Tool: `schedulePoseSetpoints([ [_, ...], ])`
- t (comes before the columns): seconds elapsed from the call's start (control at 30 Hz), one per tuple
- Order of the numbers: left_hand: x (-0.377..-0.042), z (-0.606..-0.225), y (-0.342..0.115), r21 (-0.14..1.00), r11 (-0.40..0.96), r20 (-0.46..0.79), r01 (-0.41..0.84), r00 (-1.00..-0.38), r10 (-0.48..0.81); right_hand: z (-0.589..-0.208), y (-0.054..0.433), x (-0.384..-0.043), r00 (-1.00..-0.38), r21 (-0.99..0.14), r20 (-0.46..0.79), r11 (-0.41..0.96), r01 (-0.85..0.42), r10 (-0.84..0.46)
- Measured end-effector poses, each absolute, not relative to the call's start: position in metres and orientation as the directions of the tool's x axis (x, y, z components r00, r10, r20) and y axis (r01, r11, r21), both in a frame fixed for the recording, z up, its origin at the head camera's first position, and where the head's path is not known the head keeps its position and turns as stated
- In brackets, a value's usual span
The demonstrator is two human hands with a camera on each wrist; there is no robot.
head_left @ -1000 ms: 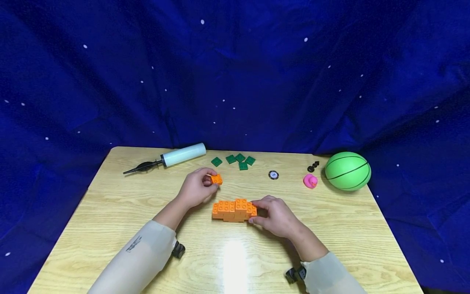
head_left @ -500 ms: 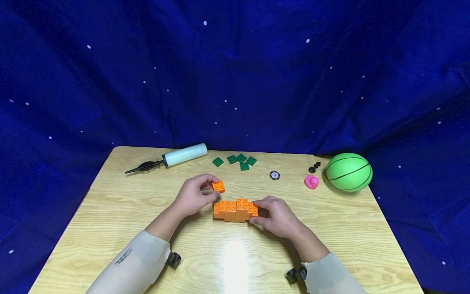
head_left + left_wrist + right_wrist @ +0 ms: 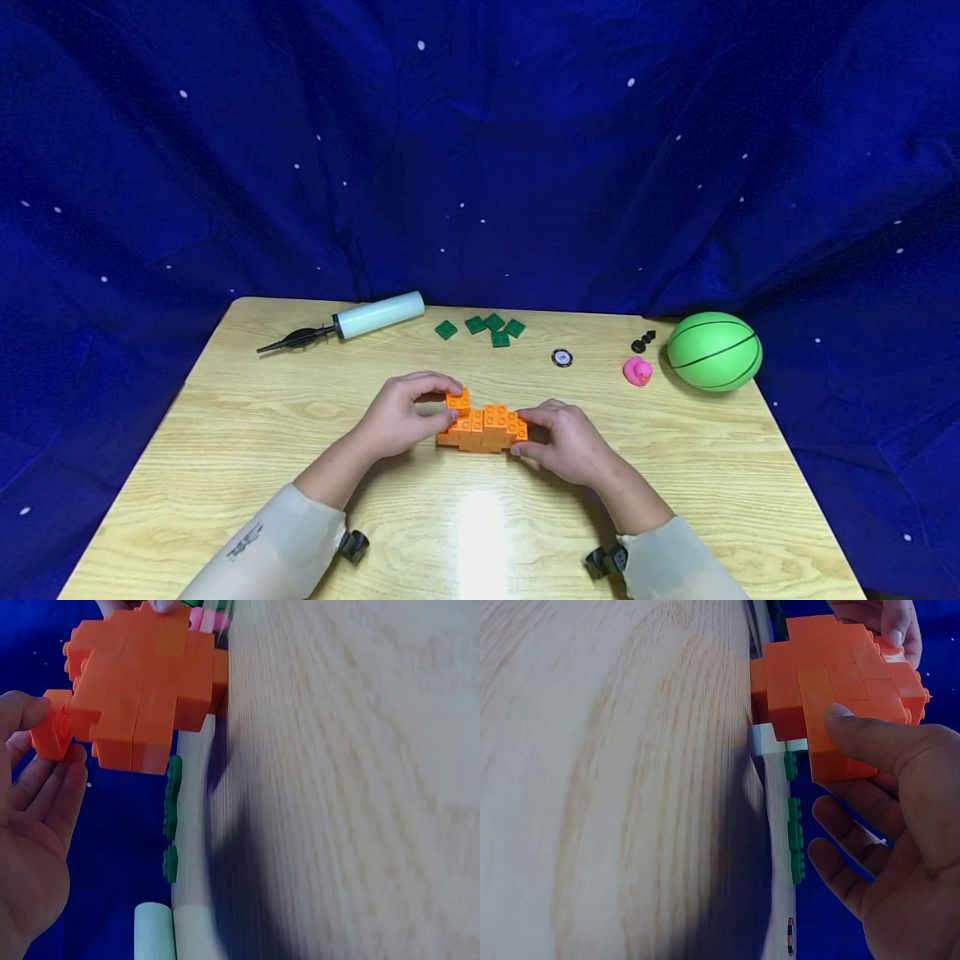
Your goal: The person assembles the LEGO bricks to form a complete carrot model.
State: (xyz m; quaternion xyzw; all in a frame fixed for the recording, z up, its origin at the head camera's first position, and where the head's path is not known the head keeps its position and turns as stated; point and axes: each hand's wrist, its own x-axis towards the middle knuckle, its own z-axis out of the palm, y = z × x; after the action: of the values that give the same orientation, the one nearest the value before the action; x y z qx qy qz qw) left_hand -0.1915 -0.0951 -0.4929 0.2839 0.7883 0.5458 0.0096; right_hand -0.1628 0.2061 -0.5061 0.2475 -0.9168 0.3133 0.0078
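Observation:
An orange stepped block of joined toy bricks (image 3: 483,439) stands at the middle of the table, its studs facing up. My right hand (image 3: 567,442) grips its right end between thumb and fingers; the right wrist view shows the thumb on the near face of the block (image 3: 840,682). A small orange brick (image 3: 52,726) is pinched between the thumb and fingertips of my left hand (image 3: 405,415). That brick sits at the top left of the block, at its studs; whether it is pressed fully down I cannot tell.
Several green square plates (image 3: 500,339) lie at the back of the table (image 3: 675,467). A pale hand pump (image 3: 378,315) rests back left. Toward the right are a poker chip (image 3: 562,357), a black chess pawn-like piece (image 3: 642,342), a pink duck (image 3: 637,371) and a green ball (image 3: 714,352).
My left hand has carried the small orange brick toward me and to the right, from beyond the block onto its top left. The right hand has kept its grip in place.

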Motion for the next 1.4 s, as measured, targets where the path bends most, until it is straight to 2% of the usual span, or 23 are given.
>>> schedulePoseSetpoints([
  [0.2, -0.187, -0.493, -0.091, 0.867, 0.215, 0.302, 0.449, -0.818, 0.490, -0.506, 0.205, -0.164, -0.877, -0.578, 0.162, 0.677, -0.456, -0.453],
  [0.47, -0.183, -0.493, -0.087, 0.832, 0.243, 0.324, 0.499, -0.792, 0.517, -0.506, 0.205, -0.165, -0.881, -0.578, 0.153, 0.682, -0.448, -0.448],
  [0.8, -0.181, -0.495, -0.085, 0.818, 0.267, 0.326, 0.509, -0.793, 0.515, -0.506, 0.205, -0.165, -0.889, -0.586, 0.126, 0.690, -0.424, -0.439],
  [1.07, -0.180, -0.502, -0.082, 0.848, 0.231, 0.321, 0.477, -0.808, 0.494, -0.507, 0.205, -0.164, -0.888, -0.581, 0.132, 0.692, -0.429, -0.440],
  [1.4, -0.181, -0.512, -0.077, 0.815, 0.219, 0.401, 0.537, -0.794, 0.457, -0.507, 0.206, -0.164, -0.892, -0.575, 0.126, 0.700, -0.423, -0.435],
])
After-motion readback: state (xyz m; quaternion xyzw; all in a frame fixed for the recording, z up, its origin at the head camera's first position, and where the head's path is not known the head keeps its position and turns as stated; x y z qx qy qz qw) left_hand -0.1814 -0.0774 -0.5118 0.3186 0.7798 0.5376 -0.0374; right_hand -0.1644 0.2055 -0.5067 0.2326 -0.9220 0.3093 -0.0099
